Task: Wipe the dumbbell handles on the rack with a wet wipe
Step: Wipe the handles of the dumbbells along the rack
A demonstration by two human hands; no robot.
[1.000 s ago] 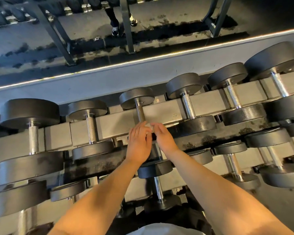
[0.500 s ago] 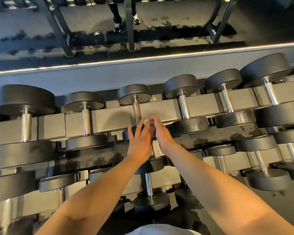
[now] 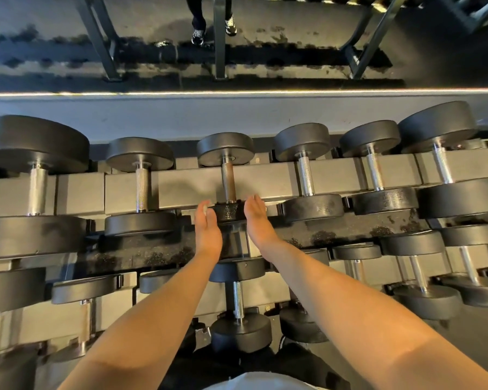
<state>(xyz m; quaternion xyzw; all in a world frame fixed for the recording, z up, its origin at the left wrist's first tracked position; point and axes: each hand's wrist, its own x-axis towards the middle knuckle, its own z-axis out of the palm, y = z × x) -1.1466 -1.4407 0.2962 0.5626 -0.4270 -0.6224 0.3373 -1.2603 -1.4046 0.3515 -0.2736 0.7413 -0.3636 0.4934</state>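
A: Report the materials and shapes on the rack point(image 3: 181, 190).

B: The rack is a grey, flat-faced metal beam, matt in finish; the dumbbell point(image 3: 226, 175) between the two hands has round black end weights with a dull, rubber-like surface; its near weight is speckled and scuffed; its handle point(image 3: 228, 182) is a straight cylinder, darker and browner than the bright knurled chrome handles of the neighbouring dumbbells point(image 3: 306, 175).

A: State the orientation of that dumbbell.

B: Long axis runs from the person straight away toward the wall; the far weight lies beyond the fingertips, the near weight sits between the fingertips of both hands; the handle crosses the beam just ahead of the fingers.

A: State the condition of the hands.

B: Left hand point(image 3: 207, 230): fingers extended and close together, edge-on to the camera, just beside the left face of the near weight; a small pale scrap, possibly the wipe point(image 3: 206, 210), shows at its fingertips; whether it is pinched cannot be told. Right hand point(image 3: 258, 222): fingers straight and relaxed, holding nothing, just beside the right face of the same weight; contact with the weight cannot be confirmed for either hand.
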